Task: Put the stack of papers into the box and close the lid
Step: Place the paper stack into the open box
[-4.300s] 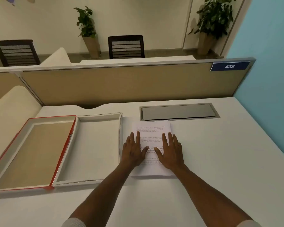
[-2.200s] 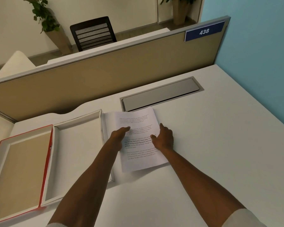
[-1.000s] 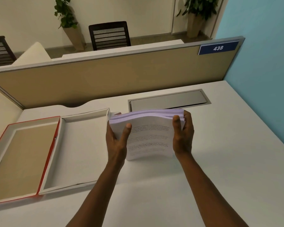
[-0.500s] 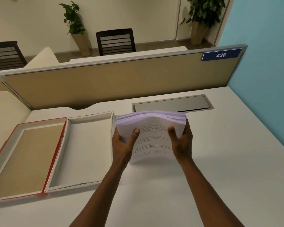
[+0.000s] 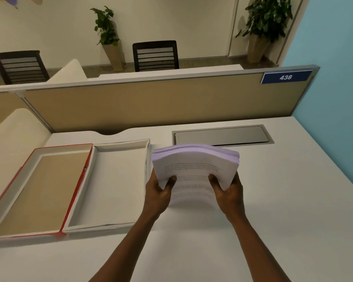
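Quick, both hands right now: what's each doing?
Left hand: closed on the stack of papers, left edge.
Right hand: closed on the same stack, right edge.

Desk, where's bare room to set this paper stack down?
The white box tray left of the stack is empty. Bare desk runs right of the right hand below the metal hatch. It is crowded only between the tray wall and the left hand.
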A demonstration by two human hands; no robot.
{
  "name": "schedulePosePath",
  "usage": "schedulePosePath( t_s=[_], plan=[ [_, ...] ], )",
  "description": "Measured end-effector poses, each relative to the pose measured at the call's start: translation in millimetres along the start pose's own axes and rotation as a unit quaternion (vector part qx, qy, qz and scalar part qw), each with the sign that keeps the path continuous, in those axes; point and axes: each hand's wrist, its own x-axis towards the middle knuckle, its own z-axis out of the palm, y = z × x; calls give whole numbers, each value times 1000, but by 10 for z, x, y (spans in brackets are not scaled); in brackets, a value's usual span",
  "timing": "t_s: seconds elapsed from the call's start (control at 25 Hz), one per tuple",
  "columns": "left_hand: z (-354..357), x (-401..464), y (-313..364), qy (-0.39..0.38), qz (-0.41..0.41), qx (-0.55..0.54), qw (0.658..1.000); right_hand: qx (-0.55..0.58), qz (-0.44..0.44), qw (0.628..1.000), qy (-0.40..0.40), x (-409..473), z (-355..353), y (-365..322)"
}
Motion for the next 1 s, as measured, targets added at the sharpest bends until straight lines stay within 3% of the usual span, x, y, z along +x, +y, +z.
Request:
schedulePosePath(
  t_s=[0.16, 0.32, 0.44, 0.56, 0.72, 0.84, 1.0],
  plan=[
    [-64, -54, -190, -38, -18, 54, 998, -78, 0, 995, -69, -101, -76, 247],
    [-117, -27, -293, -57, -19, 127, 990, -211, -28, 975, -69, -123, -174, 442],
    [-179, 62, -102, -85, -14, 138, 987, -244, -39, 966, -76, -52, -152, 319],
    [-383, 108, 195, -96, -27, 90, 991, -216, -16, 973, -81, -1, -114, 32],
    [-883, 138, 576, -44, -73, -50, 995, -16, 49, 992, -118, 42, 144, -383],
    [-1283, 161, 657, -25, -101, -8, 995, 57, 117, 979, -155, -1, 625, -466],
    [-1830, 207, 470, -1, -235, 14, 972, 47, 195, 961, -192, -137, 1319, -338]
  ],
)
